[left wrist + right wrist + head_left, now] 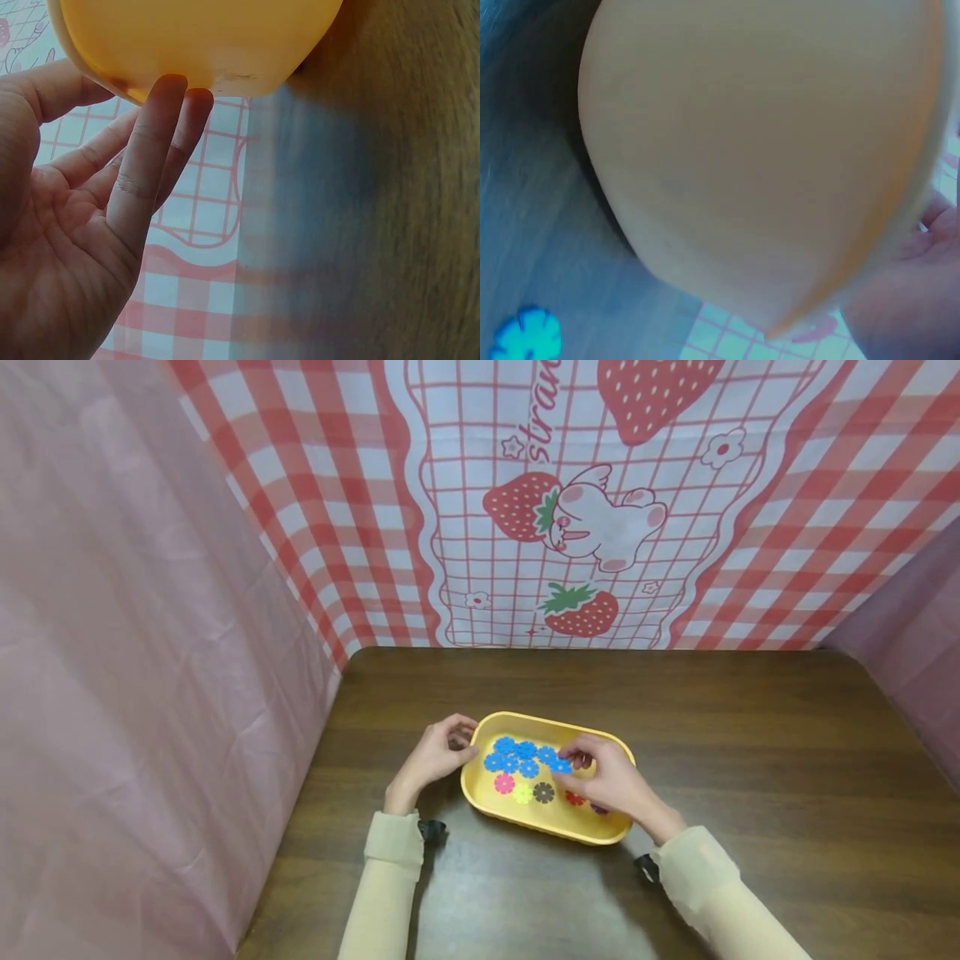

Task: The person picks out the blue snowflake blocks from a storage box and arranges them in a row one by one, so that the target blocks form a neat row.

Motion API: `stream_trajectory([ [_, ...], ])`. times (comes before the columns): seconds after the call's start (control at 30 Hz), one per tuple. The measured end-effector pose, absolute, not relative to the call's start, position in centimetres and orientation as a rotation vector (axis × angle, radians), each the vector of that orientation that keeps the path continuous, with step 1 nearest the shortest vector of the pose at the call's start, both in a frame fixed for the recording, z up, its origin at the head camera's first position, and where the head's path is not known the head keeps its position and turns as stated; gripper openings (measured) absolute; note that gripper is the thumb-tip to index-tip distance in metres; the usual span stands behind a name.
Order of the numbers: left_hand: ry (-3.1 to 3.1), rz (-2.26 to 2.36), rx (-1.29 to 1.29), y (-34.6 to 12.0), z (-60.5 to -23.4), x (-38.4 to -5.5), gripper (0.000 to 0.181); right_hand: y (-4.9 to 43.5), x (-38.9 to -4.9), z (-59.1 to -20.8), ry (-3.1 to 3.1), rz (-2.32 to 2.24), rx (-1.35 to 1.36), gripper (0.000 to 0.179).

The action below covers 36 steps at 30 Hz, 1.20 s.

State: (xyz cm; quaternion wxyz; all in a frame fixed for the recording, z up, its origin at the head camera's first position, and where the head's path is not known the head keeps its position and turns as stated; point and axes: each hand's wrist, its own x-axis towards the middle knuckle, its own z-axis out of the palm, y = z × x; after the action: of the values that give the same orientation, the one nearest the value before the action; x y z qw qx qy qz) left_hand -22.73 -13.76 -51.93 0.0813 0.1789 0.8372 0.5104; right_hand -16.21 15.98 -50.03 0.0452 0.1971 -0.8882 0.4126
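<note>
A yellow plastic tray (555, 828) sits on the table with several blue notched flower-shaped discs (510, 763) grouped toward its far left. Nearer its front wall lie a pink disc (504, 783), a yellow-green disc (522, 792), a dark brown disc (543, 792), a red disc (574, 798) and a purple disc (598, 808), partly under my right hand. My left hand (438, 755) holds the tray's left end, thumb at the rim and fingers (161, 127) against the outer wall. Inside the tray, my right hand (611, 778) pinches a blue disc (561, 766) between thumb and fingers.
One more blue disc (529, 336) lies on the table outside the tray in the right wrist view. The wooden table (750, 735) extends around the tray. A checked strawberry-print cloth (465, 552) hangs behind, and a pink curtain (150, 652) stands at the left.
</note>
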Motion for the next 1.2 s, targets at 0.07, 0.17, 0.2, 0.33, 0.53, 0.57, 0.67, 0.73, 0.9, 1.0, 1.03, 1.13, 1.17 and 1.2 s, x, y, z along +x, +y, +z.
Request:
stream_trajectory([
  [0.07, 2.502, 1.525, 0.538, -13.8, -52.0, -22.7, 0.031, 16.4, -16.1, -49.8, -2.667, 1.290, 0.658, 0.025],
  [0.17, 2.495, 1.528, 0.540, -13.9, -51.9, -22.7, 0.031, 17.2, -15.8, -49.5, -2.623, 1.276, 0.704, 0.027],
  [0.2, 2.494, 1.528, 0.543, -13.9, -51.9, -22.7, 0.032, 17.5, -15.7, -49.3, -2.612, 1.264, 0.714, 0.028],
  [0.33, 2.488, 1.525, 0.532, -13.9, -52.0, -22.7, 0.032, 19.2, -15.1, -48.8, -2.588, 1.206, 0.728, 0.030],
  [0.53, 2.480, 1.540, 0.541, -13.9, -51.9, -22.8, 0.033, 22.7, -14.1, -48.7, -2.523, 1.164, 0.700, 0.037],
  [0.57, 2.480, 1.541, 0.542, -13.9, -51.9, -22.9, 0.033, 23.2, -13.8, -48.7, -2.513, 1.158, 0.690, 0.038],
  [0.67, 2.479, 1.543, 0.543, -13.9, -52.1, -22.9, 0.033, 24.5, -13.1, -48.9, -2.485, 1.145, 0.669, 0.042],
  [0.73, 2.473, 1.546, 0.543, -13.9, -52.1, -23.0, 0.034, 25.3, -12.6, -49.1, -2.470, 1.142, 0.655, 0.044],
  [0.9, 2.462, 1.549, 0.555, -13.9, -52.2, -23.1, 0.034, 26.7, -11.8, -50.0, -2.472, 1.143, 0.611, 0.043],
  [1.0, 2.465, 1.545, 0.556, -13.9, -52.0, -23.0, 0.034, 27.5, -11.5, -50.6, -2.481, 1.139, 0.588, 0.041],
  [1.03, 2.465, 1.544, 0.555, -13.9, -52.0, -22.9, 0.034, 27.8, -11.4, -50.8, -2.481, 1.134, 0.583, 0.040],
  [1.13, 2.471, 1.536, 0.537, -13.9, -51.8, -22.9, 0.034, 28.5, -11.2, -51.5, -2.485, 1.115, 0.569, 0.040],
  [1.17, 2.472, 1.535, 0.532, -13.9, -51.8, -22.9, 0.034, 28.8, -11.1, -51.7, -2.488, 1.107, 0.562, 0.040],
  [1.2, 2.472, 1.537, 0.529, -13.9, -51.8, -22.9, 0.034, 29.0, -11.0, -51.9, -2.494, 1.098, 0.552, 0.040],
])
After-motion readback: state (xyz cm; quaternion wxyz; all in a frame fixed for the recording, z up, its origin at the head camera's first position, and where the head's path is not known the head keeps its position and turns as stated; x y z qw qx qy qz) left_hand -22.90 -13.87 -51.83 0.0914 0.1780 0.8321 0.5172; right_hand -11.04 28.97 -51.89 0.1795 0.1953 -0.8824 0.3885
